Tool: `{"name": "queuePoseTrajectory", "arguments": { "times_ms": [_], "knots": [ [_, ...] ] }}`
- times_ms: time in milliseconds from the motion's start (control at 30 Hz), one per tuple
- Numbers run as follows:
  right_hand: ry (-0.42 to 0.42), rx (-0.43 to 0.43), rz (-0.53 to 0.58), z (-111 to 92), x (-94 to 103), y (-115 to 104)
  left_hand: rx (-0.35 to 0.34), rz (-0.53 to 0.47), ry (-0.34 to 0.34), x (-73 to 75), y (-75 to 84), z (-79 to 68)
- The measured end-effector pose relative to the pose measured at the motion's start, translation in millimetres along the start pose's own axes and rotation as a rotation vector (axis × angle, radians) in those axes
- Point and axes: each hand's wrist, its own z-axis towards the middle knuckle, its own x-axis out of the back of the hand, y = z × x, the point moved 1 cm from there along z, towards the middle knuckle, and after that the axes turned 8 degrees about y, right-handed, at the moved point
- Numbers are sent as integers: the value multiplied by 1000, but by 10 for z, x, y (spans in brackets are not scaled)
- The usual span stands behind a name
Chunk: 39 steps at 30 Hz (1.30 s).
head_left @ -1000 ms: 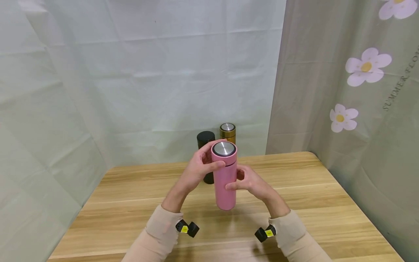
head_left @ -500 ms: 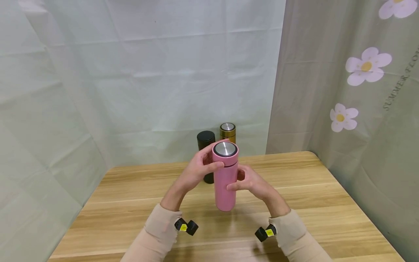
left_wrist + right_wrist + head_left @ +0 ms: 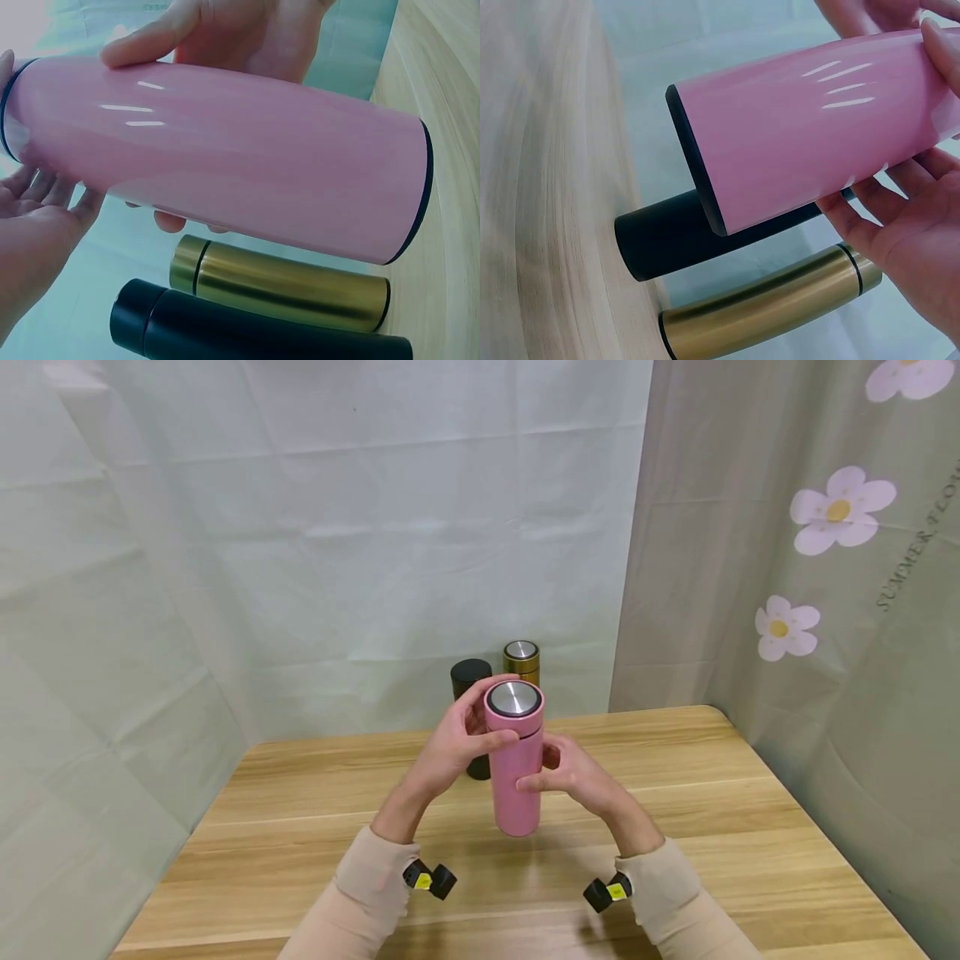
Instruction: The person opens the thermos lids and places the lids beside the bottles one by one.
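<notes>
A pink thermos bottle [image 3: 517,785] with a brushed steel disc on its lid stands nearly upright between my hands, its dark base above the tabletop in both wrist views. My left hand [image 3: 452,745] grips it around the lid, thumb across the front near the seam. Lower down, my right hand [image 3: 576,777] holds the body from the right, the thumb on the front and the fingers behind. Close up, the left wrist view shows the bottle's glossy side [image 3: 255,150]. Both hands' far fingers are partly hidden behind the bottle.
Behind the pink bottle stand a black thermos bottle [image 3: 471,673] and a gold thermos bottle [image 3: 522,663] with a steel-topped lid, both partly covered in the head view. They stand near the far edge of the wooden table [image 3: 300,827]. Pale cloth [image 3: 390,543] hangs behind it.
The pink bottle shifts slightly right, then back left and a touch higher, with both hands still gripping it. The black and gold bottles stay in place.
</notes>
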Motion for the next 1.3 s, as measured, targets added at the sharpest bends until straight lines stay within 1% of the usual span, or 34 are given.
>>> {"name": "queuePoseTrajectory", "arguments": {
  "times_ms": [200, 300, 400, 567, 667, 767, 933, 1000, 1100, 1300],
  "knots": [
    [-5, -4, 13, -3, 9, -5, -7, 12, -64, 25, 8, -1],
    [-8, -7, 23, -7, 11, -6, -12, 11, -81, 30, 9, -5],
    [-12, -11, 27, -13, 10, -4, -12, 8, -64, 29, 3, -11],
    [-5, -16, 12, -4, 2, 3, -25, 26, 20, 19, -19, -23],
    [1, -17, 0, 1, -3, 5, -35, 37, 49, 14, -32, -26],
    [4, -15, 2, -1, -2, -1, -32, 39, 36, 17, -37, -22],
    [-3, -10, 18, -7, 12, -15, 1, 47, -39, 40, -40, -23],
    [-8, -9, 22, -8, 14, -17, 6, 51, -58, 43, -44, -28],
    [-16, -6, 19, -9, 7, -12, 3, 50, -60, 38, -49, -32],
    [-19, -7, 0, -3, -7, 5, -16, 11, -12, 31, -44, -26]
  ]
}}
